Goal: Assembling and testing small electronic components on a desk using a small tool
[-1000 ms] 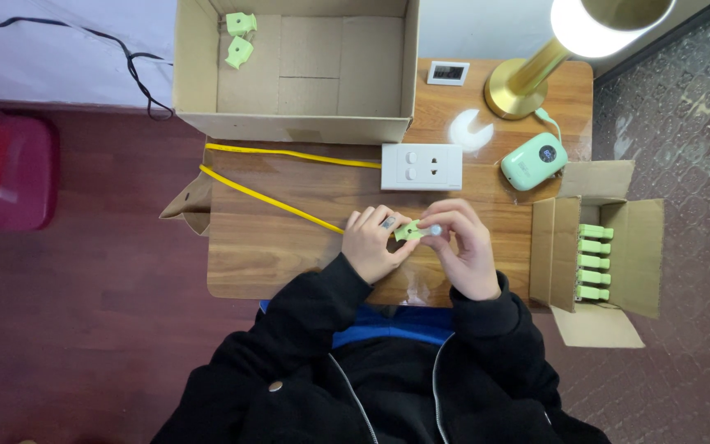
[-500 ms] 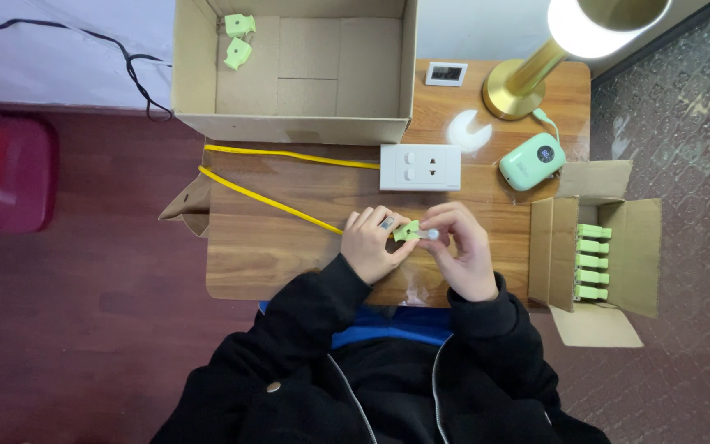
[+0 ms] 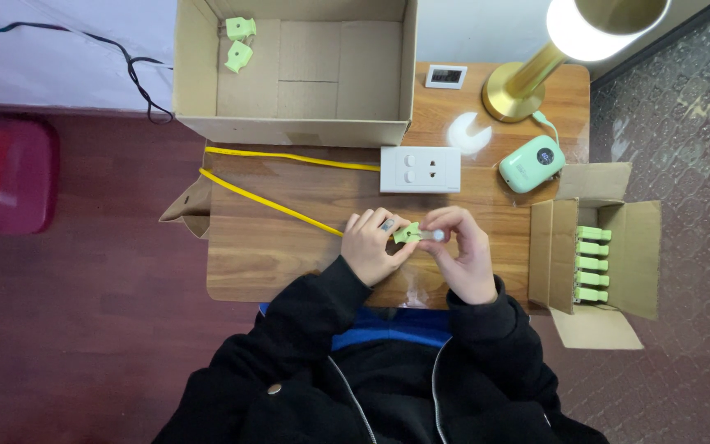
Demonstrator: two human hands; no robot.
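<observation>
Head view: two hands [image 3: 375,247] [image 3: 462,255] grip one green piece [image 3: 408,233].

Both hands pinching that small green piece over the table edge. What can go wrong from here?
1. The small green piece is pinched only at the fingertips of the left hand and right hand; a slip could drop it toward the lap or floor.
2. The yellow cable runs right up to the left hand; a snag might tug the white socket block.
3. The open side box overhangs the table and could tip if bumped.
</observation>
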